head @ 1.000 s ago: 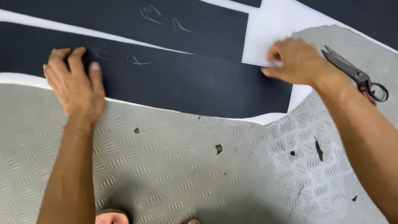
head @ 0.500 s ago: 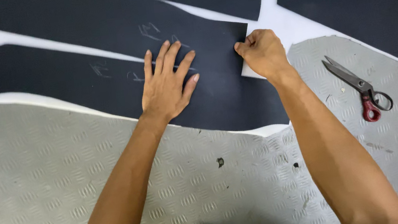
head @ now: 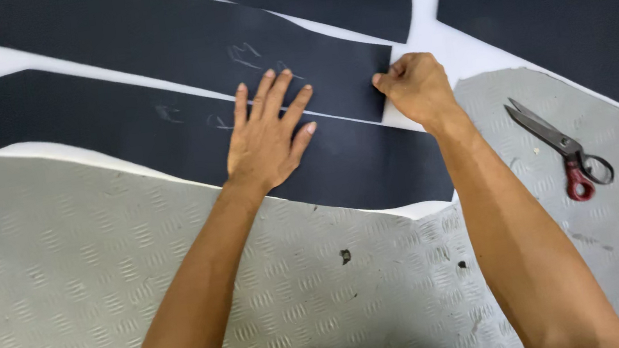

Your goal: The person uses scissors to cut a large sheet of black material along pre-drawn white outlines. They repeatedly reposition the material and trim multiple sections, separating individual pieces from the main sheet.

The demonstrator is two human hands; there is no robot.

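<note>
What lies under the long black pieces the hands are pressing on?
Under the black pieces a white sheet shows in the gaps and edges, lying on grey patterned matting. What is directly beneath the left hand is covered.

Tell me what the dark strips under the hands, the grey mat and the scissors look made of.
Dark strips: thin matte black sheet, probably fabric or synthetic leather; they lie flat, with clean cut edges and faint chalk-like marks. The left hand presses one, and the right hand pinches an edge. Grey mat: likely rubber or vinyl, with an embossed tread pattern. Scissors: dull metal blades, red handles, perhaps plastic-coated.
</note>
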